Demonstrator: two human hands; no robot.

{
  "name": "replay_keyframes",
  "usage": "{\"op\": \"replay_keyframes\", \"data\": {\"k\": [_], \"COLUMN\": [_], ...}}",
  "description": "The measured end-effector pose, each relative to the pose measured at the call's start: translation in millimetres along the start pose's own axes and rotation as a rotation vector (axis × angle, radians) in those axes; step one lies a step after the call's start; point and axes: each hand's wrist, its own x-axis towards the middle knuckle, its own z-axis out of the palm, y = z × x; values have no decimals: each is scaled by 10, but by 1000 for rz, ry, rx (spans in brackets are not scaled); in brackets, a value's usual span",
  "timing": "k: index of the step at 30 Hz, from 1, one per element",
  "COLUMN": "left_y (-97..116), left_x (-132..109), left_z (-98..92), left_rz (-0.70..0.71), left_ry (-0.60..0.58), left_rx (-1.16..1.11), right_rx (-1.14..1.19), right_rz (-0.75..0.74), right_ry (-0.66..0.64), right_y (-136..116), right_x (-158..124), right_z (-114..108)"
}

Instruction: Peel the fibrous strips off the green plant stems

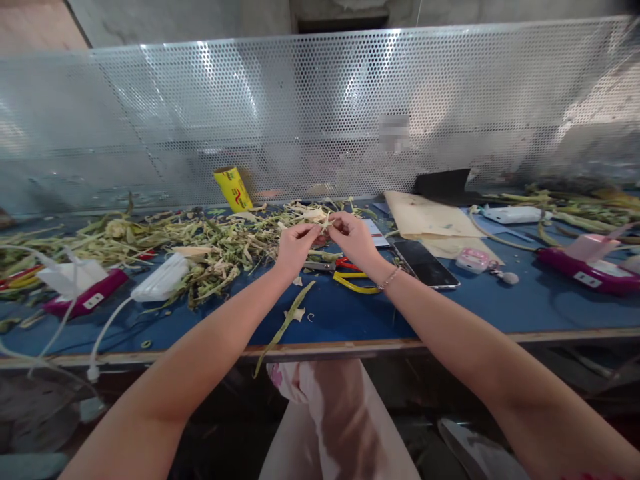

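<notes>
My left hand [295,252] and my right hand [354,239] meet over the blue tabletop, fingers pinched. Between their fingertips is a small pale green-and-cream plant piece [324,225], too small to make out exactly. Scissors [356,287] with yellow and red handles lie below my right hand. A pile of dried green plant scraps [220,257] spreads to the left of my left hand and behind it. One long flat green strip [287,320] rests nearer me, its end hanging over the table edge, with a pale scrap beside it.
A black phone [425,264], a pink case [473,260] and brown paper [433,217] lie at right. Purple power strips [583,272] with cables sit at both sides; a white power adapter [161,277] is at left. A yellow packet [233,189] leans against the perforated metal panel [320,113].
</notes>
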Motion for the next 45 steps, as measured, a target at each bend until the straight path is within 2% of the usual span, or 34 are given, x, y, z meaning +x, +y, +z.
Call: {"op": "replay_keyframes", "data": {"k": [4,9,12,17,25,33,38,45], "left_y": [-62,-107,-96,-46,-72,-57,-10,74], "left_x": [45,70,63,38,77,54,21,-26], "left_z": [-28,-66,-72,-47,-40,-48,-37,5], "left_rz": [26,101,124,122,56,101,129,49], "left_ry": [17,53,68,61,101,47,43,29], "left_rx": [18,125,164,152,-37,25,74,17], "right_rx": [137,421,498,476,446,507,544,443], "right_rz": [52,177,227,268,312,376,302,281], "right_ry": [-26,-67,-73,-85,-11,-27,-49,-65], "right_y": [-8,-44,-44,-32,-20,-83,-98,-76], "right_x": [-4,-8,-5,4,29,17,-6,-9], "right_z": [5,16,21,15,-7,17,37,17]}}
